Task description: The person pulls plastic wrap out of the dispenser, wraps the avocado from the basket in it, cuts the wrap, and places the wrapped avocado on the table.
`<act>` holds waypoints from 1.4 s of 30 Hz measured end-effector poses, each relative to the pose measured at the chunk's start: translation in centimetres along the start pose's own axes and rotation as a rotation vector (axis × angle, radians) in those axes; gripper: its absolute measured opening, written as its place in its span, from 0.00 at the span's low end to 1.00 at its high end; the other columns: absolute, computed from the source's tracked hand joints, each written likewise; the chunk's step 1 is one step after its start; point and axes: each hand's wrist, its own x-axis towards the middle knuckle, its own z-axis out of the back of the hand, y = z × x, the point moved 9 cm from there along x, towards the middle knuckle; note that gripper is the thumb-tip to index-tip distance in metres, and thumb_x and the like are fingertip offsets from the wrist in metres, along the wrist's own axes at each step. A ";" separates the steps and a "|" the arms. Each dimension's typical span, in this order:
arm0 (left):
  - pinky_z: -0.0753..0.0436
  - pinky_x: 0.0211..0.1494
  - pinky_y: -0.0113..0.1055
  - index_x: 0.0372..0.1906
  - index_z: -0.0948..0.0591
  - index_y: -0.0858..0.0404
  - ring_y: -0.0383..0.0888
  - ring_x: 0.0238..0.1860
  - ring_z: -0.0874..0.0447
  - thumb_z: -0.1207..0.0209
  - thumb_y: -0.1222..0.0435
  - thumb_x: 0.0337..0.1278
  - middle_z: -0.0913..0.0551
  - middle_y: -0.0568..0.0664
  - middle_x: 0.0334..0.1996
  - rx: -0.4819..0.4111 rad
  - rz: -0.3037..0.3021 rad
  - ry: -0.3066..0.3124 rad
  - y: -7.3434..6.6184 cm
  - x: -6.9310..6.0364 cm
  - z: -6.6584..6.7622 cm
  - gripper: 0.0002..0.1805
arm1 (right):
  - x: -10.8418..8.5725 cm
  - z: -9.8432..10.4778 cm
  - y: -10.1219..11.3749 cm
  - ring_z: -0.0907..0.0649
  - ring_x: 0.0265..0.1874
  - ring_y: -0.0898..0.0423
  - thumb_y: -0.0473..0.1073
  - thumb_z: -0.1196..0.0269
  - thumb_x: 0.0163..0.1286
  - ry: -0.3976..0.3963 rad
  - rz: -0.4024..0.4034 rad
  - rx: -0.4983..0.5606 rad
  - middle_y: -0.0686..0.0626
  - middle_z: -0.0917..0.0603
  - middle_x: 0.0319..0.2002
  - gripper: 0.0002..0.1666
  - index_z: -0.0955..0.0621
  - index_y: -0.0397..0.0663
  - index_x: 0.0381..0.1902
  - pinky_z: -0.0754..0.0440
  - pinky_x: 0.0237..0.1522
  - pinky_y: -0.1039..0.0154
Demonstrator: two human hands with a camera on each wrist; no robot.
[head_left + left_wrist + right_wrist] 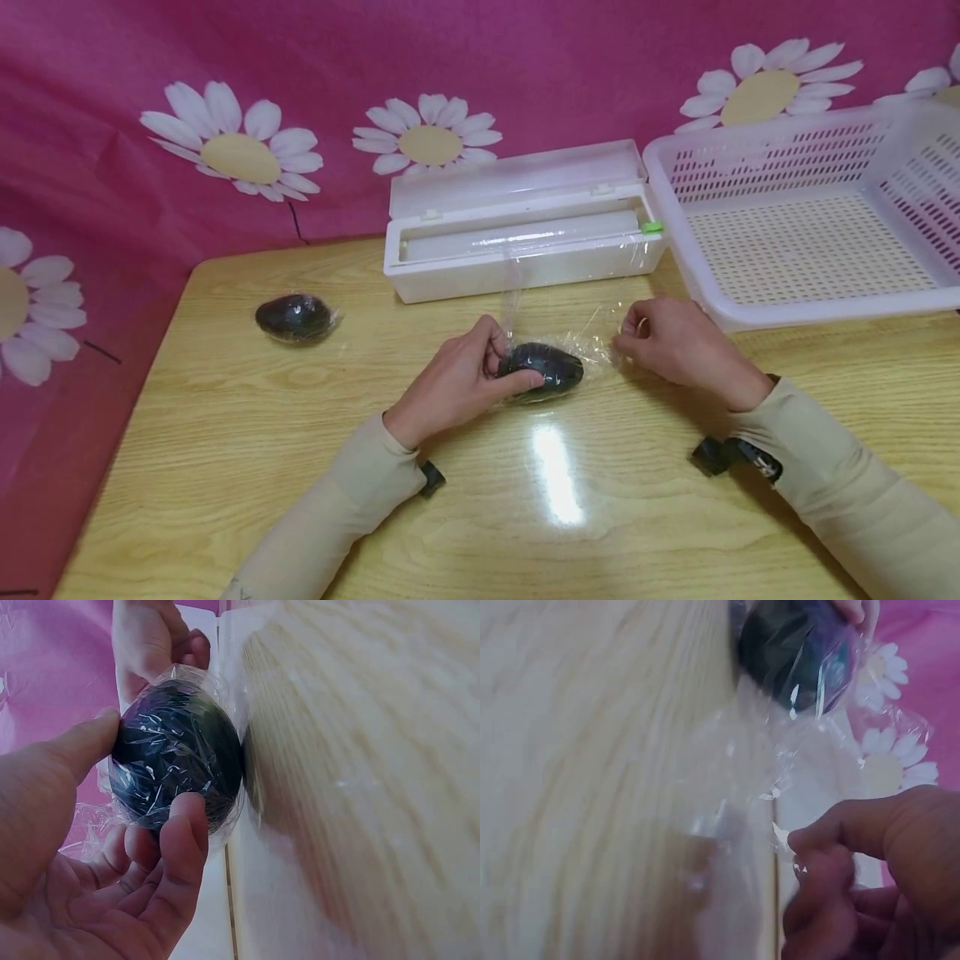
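Note:
A dark, egg-shaped avocado [551,371] lies on the wooden table with clear film around it. My left hand [468,375] grips it, thumb along its near side and fingers beyond. In the left wrist view the avocado [176,754] shows crinkled film over its skin. To its right, my right hand [667,346] pinches a loose edge of the cling film [600,337]. In the right wrist view that film [780,769] stretches from the fruit toward my thumb and forefinger. Film also rises from the avocado to the roll [525,236] in the open white dispenser box [450,287].
A second wrapped avocado [296,317] lies at the left of the table [247,467]. Behind my right hand stands a white perforated plastic basket [678,208], beside the dispenser. A green cutter slider [652,227] sits at the box's right end. A pink flowered cloth [337,50] hangs behind.

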 end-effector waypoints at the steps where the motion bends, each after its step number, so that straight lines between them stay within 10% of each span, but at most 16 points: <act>1: 0.28 0.35 0.29 0.42 0.30 0.55 0.39 0.32 0.28 0.28 0.46 0.58 0.26 0.45 0.30 0.000 0.001 0.001 0.0 0.0 0.0 0.25 | -0.2 0.0 0.2 0.22 0.29 0.54 0.46 0.35 0.68 -0.002 0.006 0.003 0.49 0.16 0.26 0.10 0.16 0.46 0.33 0.27 0.29 0.63; 14: 0.28 0.35 0.29 0.42 0.31 0.54 0.39 0.31 0.29 0.28 0.46 0.58 0.27 0.45 0.30 -0.003 0.004 -0.002 -0.1 0.0 0.1 0.25 | -1.8 2.0 2.4 0.18 0.33 0.53 0.46 0.38 0.71 -0.129 0.049 0.082 0.46 0.12 0.35 0.08 0.20 0.50 0.34 0.25 0.31 0.63; 24: 0.28 0.35 0.29 0.42 0.31 0.55 0.39 0.31 0.30 0.28 0.47 0.58 0.27 0.46 0.30 -0.013 0.007 0.004 0.1 0.0 0.0 0.25 | -1.7 -0.1 2.0 0.12 0.35 0.55 0.56 0.34 0.73 0.069 -0.016 0.306 0.43 0.11 0.42 0.25 0.29 0.42 0.44 0.17 0.33 0.62; 33: 0.29 0.35 0.29 0.43 0.32 0.55 0.39 0.32 0.29 0.28 0.47 0.58 0.27 0.46 0.31 -0.013 0.004 -0.002 0.0 -0.1 0.1 0.26 | -1.8 -0.6 2.8 0.07 0.37 0.52 0.34 0.37 0.73 0.082 0.005 0.477 0.34 0.09 0.42 0.15 0.35 0.39 0.39 0.09 0.38 0.63; 42: 0.27 0.36 0.31 0.48 0.36 0.57 0.38 0.29 0.28 0.28 0.46 0.57 0.24 0.45 0.30 -0.024 0.035 -0.012 0.1 0.0 0.3 0.32 | -3.0 0.1 5.0 0.10 0.34 0.61 0.42 0.34 0.73 0.003 0.079 0.246 0.48 0.06 0.39 0.06 0.21 0.48 0.38 0.18 0.34 0.70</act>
